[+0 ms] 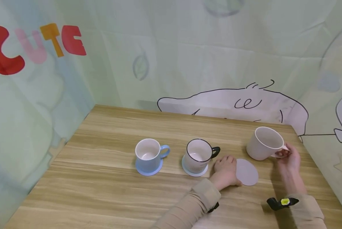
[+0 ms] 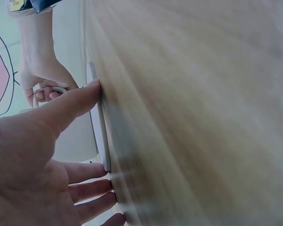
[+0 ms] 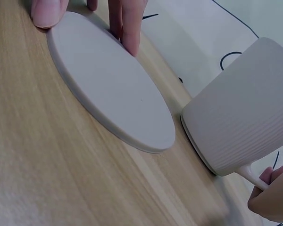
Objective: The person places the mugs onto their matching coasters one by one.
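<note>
My right hand (image 1: 289, 159) grips the handle of a white ribbed mug (image 3: 245, 108). The mug's base is right at the tabletop, behind and to the right of a round pale grey coaster (image 1: 247, 172). At the coaster's left side is my left hand (image 1: 226, 170), its thumb and fingertips on the rim, as the left wrist view also shows. Just left of that hand, a white mug (image 1: 198, 156) with a black rim and black handle stands on a light blue coaster (image 1: 191, 172).
Further left, a blue mug (image 1: 148, 156) with a white inside stands on a blue coaster (image 1: 149, 172). All are on a wood-grain table (image 1: 102, 152). A printed cloth backdrop (image 1: 188, 57) rises behind the table's back edge and along both sides.
</note>
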{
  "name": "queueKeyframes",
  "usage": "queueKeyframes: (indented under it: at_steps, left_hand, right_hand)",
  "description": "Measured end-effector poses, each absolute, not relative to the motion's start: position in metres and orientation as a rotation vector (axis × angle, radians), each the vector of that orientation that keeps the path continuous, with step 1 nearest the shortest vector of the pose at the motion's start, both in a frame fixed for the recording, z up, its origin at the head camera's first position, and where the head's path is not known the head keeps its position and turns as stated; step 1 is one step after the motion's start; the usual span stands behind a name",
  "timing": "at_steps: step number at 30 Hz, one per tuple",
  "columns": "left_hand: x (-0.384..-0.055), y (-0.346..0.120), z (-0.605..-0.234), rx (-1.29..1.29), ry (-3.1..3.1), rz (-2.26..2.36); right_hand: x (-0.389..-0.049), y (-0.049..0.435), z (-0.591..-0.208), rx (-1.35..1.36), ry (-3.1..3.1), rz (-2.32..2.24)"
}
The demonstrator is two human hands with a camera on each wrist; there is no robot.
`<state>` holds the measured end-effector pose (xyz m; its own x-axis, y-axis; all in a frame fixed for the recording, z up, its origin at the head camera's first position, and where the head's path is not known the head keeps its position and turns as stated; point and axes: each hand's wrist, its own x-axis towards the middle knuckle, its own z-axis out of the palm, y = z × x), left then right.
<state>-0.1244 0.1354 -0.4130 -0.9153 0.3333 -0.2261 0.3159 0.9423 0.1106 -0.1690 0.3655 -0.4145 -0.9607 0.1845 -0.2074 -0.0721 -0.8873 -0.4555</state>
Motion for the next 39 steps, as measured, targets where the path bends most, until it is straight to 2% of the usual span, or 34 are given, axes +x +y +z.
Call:
queueKeyframes:
  at_steps: [16,39]
  left_hand:
    - [-0.1244,0.1368,-0.4146,0.485,2.856,0.095]
    - [-0.1225,0.1349,-0.4109,0.493,2.861,0.09]
  right_hand:
    - [-0.167,0.3692,-0.4133,-0.397,-0.733,2.912]
    - [-0.1611,0.3693,-0.4134,-0.188,-0.611,3.007]
